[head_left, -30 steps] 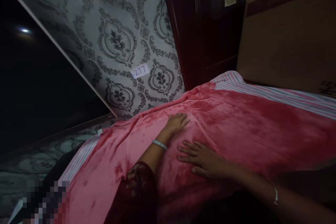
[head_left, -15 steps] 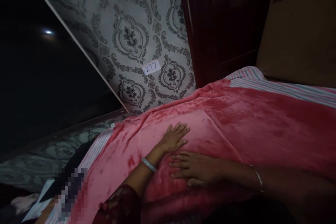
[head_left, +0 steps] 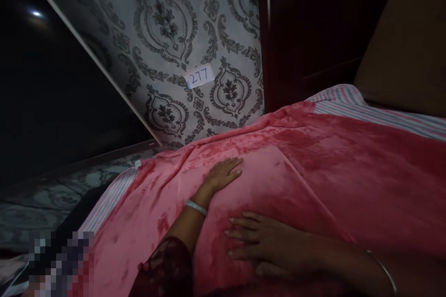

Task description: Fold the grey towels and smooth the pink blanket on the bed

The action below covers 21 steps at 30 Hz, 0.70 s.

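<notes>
A pink plush blanket (head_left: pixel 376 181) lies spread out in front of me, with lighter and darker patches in its pile. My left hand (head_left: pixel 223 174) rests palm down on a light patch toward the far side, fingers stretched out and fairly close together. Around that wrist is a pale bangle (head_left: pixel 196 207). Nearer to me, my right hand (head_left: pixel 265 241) lies flat on a darker patch with its fingers spread. A thin silver-coloured bangle (head_left: pixel 382 269) circles the right wrist. Neither hand holds anything. A raised crease in the blanket runs to the right of both hands.
Striped cloth (head_left: pixel 386 118) shows under the blanket at the right and left edges. Behind stand a patterned wall (head_left: pixel 167 18) with a paper label (head_left: pixel 200 75) reading 277, dark red woodwork (head_left: pixel 306 32) and a brown panel (head_left: pixel 407 46). A dark glossy screen (head_left: pixel 52 88) is at left.
My hands have moved apart: the right has come back toward me, while the left has slid slightly away and left. The blanket's light patch between them shows more.
</notes>
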Available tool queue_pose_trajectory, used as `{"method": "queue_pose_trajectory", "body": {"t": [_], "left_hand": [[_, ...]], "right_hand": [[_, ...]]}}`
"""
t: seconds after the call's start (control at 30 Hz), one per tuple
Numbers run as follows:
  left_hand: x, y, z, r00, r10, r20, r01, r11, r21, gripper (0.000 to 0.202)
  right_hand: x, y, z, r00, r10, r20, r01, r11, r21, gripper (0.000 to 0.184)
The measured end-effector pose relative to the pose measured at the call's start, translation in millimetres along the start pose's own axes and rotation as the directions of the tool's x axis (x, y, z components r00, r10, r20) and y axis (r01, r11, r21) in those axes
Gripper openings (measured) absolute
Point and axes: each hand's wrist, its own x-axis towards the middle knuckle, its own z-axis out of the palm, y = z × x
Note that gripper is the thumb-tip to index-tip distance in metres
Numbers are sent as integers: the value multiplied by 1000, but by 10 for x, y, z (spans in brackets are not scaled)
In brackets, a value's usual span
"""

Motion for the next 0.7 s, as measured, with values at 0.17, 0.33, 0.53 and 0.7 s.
{"method": "queue_pose_trajectory", "body": {"t": [0.17, 0.33, 0.53, 0.7], "left_hand": [[-37, 29, 23, 1000, 10, -23, -10, 1000, 5, 65], [-67, 120, 46, 998, 9, -64, 0, 991, 132, 65], [-326, 390, -76, 991, 23, -133, 15, 960, 281, 63], [-933, 432, -240, 998, 56, 26, -59, 990, 125, 56]], "right_hand": [[-7, 20, 38, 1000, -15, -19, 15, 999, -32, 56], [-3, 63, 142, 1000, -18, -19, 16, 994, -111, 52], [2, 48, 159, 1000, -30, 10, 31, 984, -178, 51], [304, -203, 137, 997, -80, 3, 79, 978, -191, 53]]}}
